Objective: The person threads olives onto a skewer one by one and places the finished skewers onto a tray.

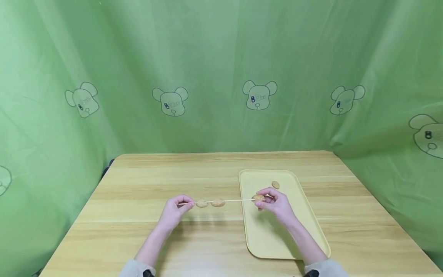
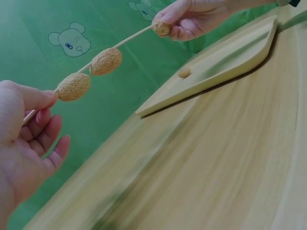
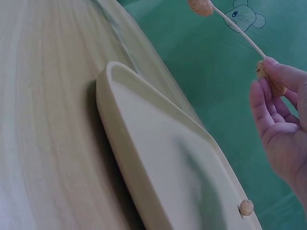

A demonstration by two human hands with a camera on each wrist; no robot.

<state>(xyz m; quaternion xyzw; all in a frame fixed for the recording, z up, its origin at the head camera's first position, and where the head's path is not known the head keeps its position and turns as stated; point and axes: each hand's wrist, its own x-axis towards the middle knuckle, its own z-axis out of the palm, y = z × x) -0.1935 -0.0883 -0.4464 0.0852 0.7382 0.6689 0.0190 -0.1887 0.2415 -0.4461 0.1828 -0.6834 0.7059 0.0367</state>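
Observation:
A thin wooden skewer (image 1: 237,200) is held up nearly level between my two hands. My left hand (image 1: 175,209) pinches it near its left end, thumb against forefinger. Threaded on it beside those fingertips are two tan, wrinkled, nut-like ovals, one (image 2: 74,86) close to the left thumb and the other (image 2: 106,61) a little further along. At the skewer's right end, my right hand (image 1: 277,206) grips a third wrinkled nut-like oval (image 3: 263,70) between thumb and fingers. The skewer's tip overlaps this piece in the head view.
Under my right hand lies a pale yellow rectangular tray (image 1: 283,246) with a raised rim. One more nut-like oval (image 1: 275,184) rests in its far part. The wooden table (image 1: 200,250) reaches back to a green curtain (image 1: 214,46) printed with bear heads.

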